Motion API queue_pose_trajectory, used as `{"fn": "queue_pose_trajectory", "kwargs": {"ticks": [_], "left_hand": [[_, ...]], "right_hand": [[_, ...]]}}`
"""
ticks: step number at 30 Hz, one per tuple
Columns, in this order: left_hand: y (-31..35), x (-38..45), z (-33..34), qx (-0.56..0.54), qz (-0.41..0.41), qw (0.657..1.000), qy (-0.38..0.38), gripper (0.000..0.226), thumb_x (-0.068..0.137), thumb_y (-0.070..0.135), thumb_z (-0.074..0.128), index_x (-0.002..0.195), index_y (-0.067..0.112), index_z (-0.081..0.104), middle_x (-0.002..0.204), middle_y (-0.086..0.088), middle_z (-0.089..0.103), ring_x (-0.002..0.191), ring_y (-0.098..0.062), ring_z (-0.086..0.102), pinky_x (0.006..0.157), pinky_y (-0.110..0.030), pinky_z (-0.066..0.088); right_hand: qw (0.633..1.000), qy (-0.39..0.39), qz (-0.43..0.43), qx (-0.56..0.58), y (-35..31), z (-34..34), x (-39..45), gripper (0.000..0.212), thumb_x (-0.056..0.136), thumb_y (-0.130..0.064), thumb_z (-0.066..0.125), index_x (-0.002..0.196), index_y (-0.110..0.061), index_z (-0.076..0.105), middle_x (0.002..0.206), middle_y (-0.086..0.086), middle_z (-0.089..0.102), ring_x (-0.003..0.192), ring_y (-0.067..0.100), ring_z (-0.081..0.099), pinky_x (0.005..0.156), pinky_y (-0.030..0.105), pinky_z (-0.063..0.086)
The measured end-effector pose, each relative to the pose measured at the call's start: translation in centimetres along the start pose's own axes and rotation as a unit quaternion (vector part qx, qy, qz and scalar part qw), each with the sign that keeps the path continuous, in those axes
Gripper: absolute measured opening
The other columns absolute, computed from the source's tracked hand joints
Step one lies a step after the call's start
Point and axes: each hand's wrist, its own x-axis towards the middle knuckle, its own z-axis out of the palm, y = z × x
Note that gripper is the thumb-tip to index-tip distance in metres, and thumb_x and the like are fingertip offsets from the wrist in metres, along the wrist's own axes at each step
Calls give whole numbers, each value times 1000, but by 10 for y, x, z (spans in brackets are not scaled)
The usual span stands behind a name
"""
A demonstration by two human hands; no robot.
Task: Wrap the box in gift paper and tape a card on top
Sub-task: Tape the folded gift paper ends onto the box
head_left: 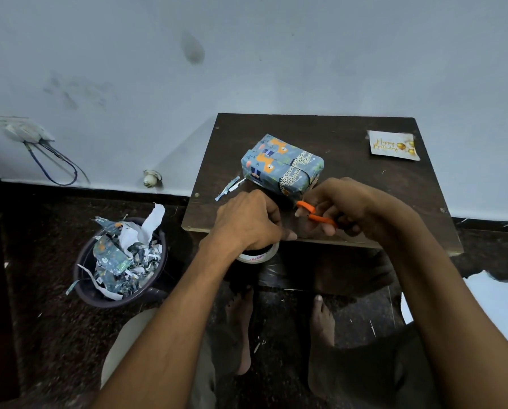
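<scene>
The dark desk (350, 137) fills the middle right of the frame. At lower left a bin (99, 296) holds paper scraps. The wrapped box (282, 163) lies at the desk's centre, the card (393, 145) well apart at upper right. The left hand (247, 222) has its grip clamped on a tape roll (257, 256); the right hand (353, 208) grips orange scissors (314, 215), blades apparently hidden.

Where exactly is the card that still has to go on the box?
Start at the dark wooden table against the pale wall. The card lies flat in its far right corner, apart from the wrapped box. It is the only white piece there, with gold "Happy Birthday" lettering.
</scene>
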Motion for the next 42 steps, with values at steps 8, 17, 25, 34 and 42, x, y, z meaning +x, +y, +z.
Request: {"fn": "queue_pose_trajectory", "kwargs": {"ticks": [8, 17, 25, 34, 42], "left_hand": [[-1, -1, 0, 9, 2, 1000, -4, 29, 71, 58, 80, 73, 30, 71, 81, 13, 68, 91, -13, 64, 75, -31, 46], [-7, -1, -5, -9, -17, 999, -40, 30, 69, 56, 84, 71, 29, 72, 70, 14, 68, 82, -6, 64, 75, -31, 49], [-17, -2, -9, -34, -24, 999, -32, 32, 64, 57, 87, 68, 29, 72, 65, 17, 66, 75, -5, 63, 79, -34, 55], [-13, -3, -7, -26, -15, 1000, 7, 32, 66, 57, 86, 75, 29, 74, 84, 18, 70, 82, -1, 60, 76, -29, 45], [-2, 0, 0, -35, 18, 998, 53, 25, 68, 48, 84, 70, 28, 70, 103, 18, 62, 94, -8, 60, 76, -29, 39]], "right_hand": [[1000, -24, 8, -3, 5, -6, -3, 21, 80, -16, 64, 85, -3, 79, 46, 6, 57, 35, 10, 19, 42, 17, 15], [997, -70, -42, -13, 25, -23, 5, 22, 81, -16, 69, 92, -1, 80, 58, 14, 66, 38, 7, 27, 37, 18, 19], [960, -229, -98, -131, 44, -42, -1, 35, 74, -25, 82, 108, -22, 81, 83, 13, 78, 59, 8, 53, 47, 25, 23], [965, -213, -119, -93, 43, -33, 5, 26, 85, -9, 75, 108, -19, 81, 73, 12, 74, 51, 6, 53, 47, 25, 26], [958, -247, -111, -94, 41, -31, 1, 22, 91, -11, 70, 111, -15, 78, 69, 9, 69, 49, 4, 51, 42, 17, 28]]}}
